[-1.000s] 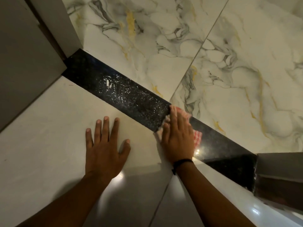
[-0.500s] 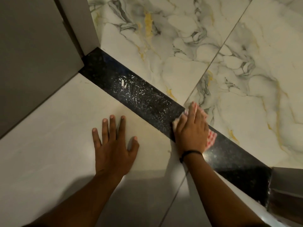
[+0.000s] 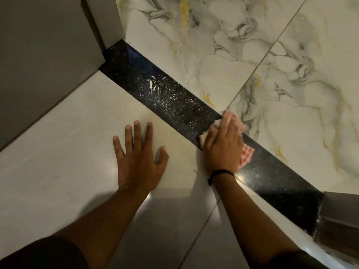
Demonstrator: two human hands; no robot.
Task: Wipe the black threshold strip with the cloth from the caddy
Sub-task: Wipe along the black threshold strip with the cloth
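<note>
**Threshold strip: wipe under way, far half left**

The black threshold strip (image 3: 174,105) runs on a diagonal across the floor, from a grey door frame (image 3: 104,22) at about ten o'clock to a second grey frame piece (image 3: 342,206) at about four o'clock. It divides the veined marble tile (image 3: 252,55) on its far side from the plain pale tile (image 3: 68,142) on the near side.

The cloth (image 3: 246,154), checked red and white, lies flat on the strip near its middle. The right hand (image 3: 223,150) presses it down with the palm and outstretched fingers; the cloth is pinned under the hand, not bunched in a fist, and its edges show at the fingertips and at the hand's three o'clock side. A dark band (image 3: 220,174) circles that wrist.

From the cloth toward four o'clock the strip looks dark and glossy and carries a small light reflection, so that stretch appears done. From the cloth toward ten o'clock it is flecked with white smears and specks, thickest around the middle of that stretch; this part, up to the door frame, seems yet to be wiped. Roughly half the job looks finished.

The left hand (image 3: 139,158) rests open and flat on the pale tile at the cloth's nine o'clock, fingers spread, holding nothing, evidently as a prop. The caddy is not in view.
</note>
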